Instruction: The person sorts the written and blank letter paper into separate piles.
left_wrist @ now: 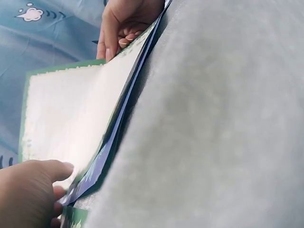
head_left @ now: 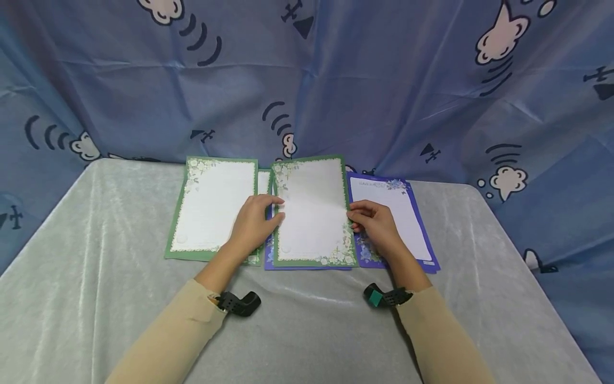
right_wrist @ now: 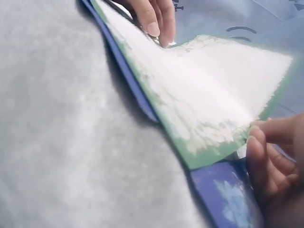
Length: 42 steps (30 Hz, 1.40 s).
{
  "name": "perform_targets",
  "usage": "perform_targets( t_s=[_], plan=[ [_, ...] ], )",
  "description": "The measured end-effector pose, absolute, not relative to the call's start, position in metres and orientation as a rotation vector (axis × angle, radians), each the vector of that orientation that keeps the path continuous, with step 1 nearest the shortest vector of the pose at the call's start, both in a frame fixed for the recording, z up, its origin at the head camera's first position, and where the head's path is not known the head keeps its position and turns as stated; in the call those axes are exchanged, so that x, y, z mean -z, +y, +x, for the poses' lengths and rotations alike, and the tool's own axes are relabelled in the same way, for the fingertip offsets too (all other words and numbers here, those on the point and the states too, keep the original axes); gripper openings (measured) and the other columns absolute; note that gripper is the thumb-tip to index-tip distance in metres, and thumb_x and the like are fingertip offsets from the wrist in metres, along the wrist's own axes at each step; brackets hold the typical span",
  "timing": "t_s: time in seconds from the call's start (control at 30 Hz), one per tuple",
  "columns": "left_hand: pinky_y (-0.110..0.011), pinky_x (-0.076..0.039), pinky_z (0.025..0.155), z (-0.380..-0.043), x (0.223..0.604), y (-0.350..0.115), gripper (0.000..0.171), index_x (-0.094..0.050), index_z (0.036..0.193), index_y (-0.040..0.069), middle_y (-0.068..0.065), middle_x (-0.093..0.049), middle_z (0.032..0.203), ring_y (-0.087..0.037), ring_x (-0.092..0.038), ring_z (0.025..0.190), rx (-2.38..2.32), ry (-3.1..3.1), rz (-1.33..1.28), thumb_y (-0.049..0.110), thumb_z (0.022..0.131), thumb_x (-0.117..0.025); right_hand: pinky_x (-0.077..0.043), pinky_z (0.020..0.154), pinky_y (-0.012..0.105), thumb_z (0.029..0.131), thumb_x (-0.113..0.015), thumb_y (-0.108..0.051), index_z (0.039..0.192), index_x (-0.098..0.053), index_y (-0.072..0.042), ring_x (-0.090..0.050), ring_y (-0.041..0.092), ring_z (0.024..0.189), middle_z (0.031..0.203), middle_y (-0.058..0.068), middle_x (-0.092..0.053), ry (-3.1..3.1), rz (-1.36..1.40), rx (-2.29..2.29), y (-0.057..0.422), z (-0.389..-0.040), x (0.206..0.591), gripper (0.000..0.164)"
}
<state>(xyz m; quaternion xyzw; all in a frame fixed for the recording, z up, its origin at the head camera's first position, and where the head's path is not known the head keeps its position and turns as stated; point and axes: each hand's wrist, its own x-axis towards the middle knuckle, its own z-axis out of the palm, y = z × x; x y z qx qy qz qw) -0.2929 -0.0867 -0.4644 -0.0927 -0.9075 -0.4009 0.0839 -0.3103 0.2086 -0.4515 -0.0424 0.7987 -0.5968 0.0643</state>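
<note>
A green-bordered sheet of paper with printed flowers lies tilted over a purple-bordered sheet in the middle. My left hand holds its left edge, thumb and fingers at the margin. At the right edge, my right hand pinches it between thumb and fingers. In the right wrist view, the green-bordered sheet bows up near the right hand. The left wrist view has the left thumb over the paper near the left hand, with its other fingers partly hidden.
More green-bordered sheets overlap on the left, under my left forearm. Purple-bordered sheets lie on the right, partly beneath my right hand. A grey cloth covers the table. Behind it hangs a blue patterned curtain.
</note>
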Motion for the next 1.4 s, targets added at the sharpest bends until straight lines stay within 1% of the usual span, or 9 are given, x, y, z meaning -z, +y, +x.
perform_targets(
  t_s=[0.13, 0.23, 0.43, 0.53, 0.7, 0.97, 1.13, 1.27, 1.4],
  plan=[
    [-0.049, -0.039, 0.117, -0.292, 0.463, -0.087, 0.03, -0.072, 0.122, 0.009, -0.014, -0.062, 0.142, -0.034, -0.052, 0.134, 1.214, -2.671, -0.265, 0.021, 0.095, -0.07, -0.056, 0.065, 0.019, 0.1, -0.061, -0.008, 0.126, -0.058, 0.009, -0.061, 0.004, 0.067, 0.082, -0.011, -0.067, 2.361, -0.108, 1.849, 0.211, -0.311, 0.45, 0.031],
    [-0.049, -0.043, 0.113, -0.291, 0.462, -0.086, 0.024, -0.074, 0.117, 0.01, -0.013, -0.067, 0.134, -0.033, -0.056, 0.129, 1.226, -2.635, -0.28, 0.019, 0.095, -0.07, -0.055, 0.064, 0.018, 0.1, -0.061, -0.009, 0.126, -0.057, 0.009, -0.061, 0.003, 0.066, 0.081, -0.011, -0.067, 2.331, -0.099, 1.879, 0.212, -0.312, 0.449, 0.032],
    [-0.046, -0.052, 0.099, -0.289, 0.46, -0.085, 0.019, -0.077, 0.111, 0.01, -0.01, -0.074, 0.117, -0.028, -0.065, 0.113, 1.278, -2.563, -0.299, 0.015, 0.094, -0.07, -0.055, 0.061, 0.018, 0.1, -0.062, -0.01, 0.124, -0.058, 0.005, -0.061, 0.004, 0.064, 0.079, -0.01, -0.068, 2.318, -0.08, 1.921, 0.211, -0.311, 0.448, 0.029],
    [-0.04, -0.055, 0.086, -0.289, 0.458, -0.085, 0.02, -0.077, 0.113, 0.009, -0.011, -0.074, 0.111, -0.025, -0.068, 0.099, 1.321, -2.543, -0.304, 0.012, 0.094, -0.069, -0.056, 0.063, 0.02, 0.099, -0.064, -0.012, 0.125, -0.057, 0.003, -0.063, 0.004, 0.064, 0.079, -0.012, -0.069, 2.363, -0.108, 1.917, 0.21, -0.308, 0.447, 0.031],
    [-0.029, -0.049, 0.066, -0.288, 0.447, -0.088, 0.022, -0.076, 0.115, 0.007, -0.012, -0.075, 0.103, -0.02, -0.063, 0.078, 1.409, -2.535, -0.328, 0.009, 0.095, -0.068, -0.057, 0.065, 0.023, 0.099, -0.065, -0.015, 0.124, -0.056, 0.002, -0.064, 0.006, 0.067, 0.084, -0.013, -0.069, 2.502, -0.229, 1.887, 0.207, -0.304, 0.441, 0.032],
    [-0.029, -0.04, 0.055, -0.283, 0.413, -0.101, 0.024, -0.075, 0.119, 0.012, -0.012, -0.074, 0.106, -0.019, -0.053, 0.066, 1.568, -2.547, -0.309, 0.013, 0.097, -0.067, -0.056, 0.065, 0.022, 0.099, -0.065, -0.017, 0.126, -0.068, 0.002, -0.062, 0.007, 0.068, 0.085, -0.01, -0.067, 2.576, -0.344, 1.85, 0.203, -0.296, 0.412, 0.033],
    [-0.03, -0.04, 0.057, -0.275, 0.39, -0.111, 0.025, -0.074, 0.122, 0.013, -0.011, -0.073, 0.113, -0.024, -0.06, 0.075, 1.615, -2.517, -0.313, 0.015, 0.098, -0.067, -0.057, 0.069, 0.022, 0.099, -0.066, -0.02, 0.129, -0.066, 0.001, -0.062, 0.008, 0.071, 0.086, -0.011, -0.066, 2.557, -0.349, 1.832, 0.199, -0.289, 0.392, 0.036],
    [-0.032, -0.049, 0.074, -0.272, 0.376, -0.123, 0.028, -0.072, 0.125, 0.015, -0.009, -0.07, 0.123, -0.021, -0.068, 0.091, 1.656, -2.483, -0.29, 0.017, 0.098, -0.066, -0.058, 0.072, 0.023, 0.099, -0.066, -0.022, 0.132, -0.065, -0.003, -0.061, 0.007, 0.074, 0.089, -0.01, -0.065, 2.475, -0.331, 1.88, 0.191, -0.286, 0.376, 0.038],
    [-0.036, -0.052, 0.088, -0.268, 0.362, -0.135, 0.03, -0.071, 0.127, 0.016, -0.006, -0.066, 0.123, -0.013, -0.067, 0.095, 1.765, -2.404, -0.223, 0.021, 0.098, -0.067, -0.056, 0.073, 0.023, 0.1, -0.065, -0.021, 0.133, -0.064, -0.005, -0.058, 0.009, 0.076, 0.094, -0.006, -0.062, 2.336, -0.339, 2.002, 0.177, -0.285, 0.359, 0.037]
  ],
)
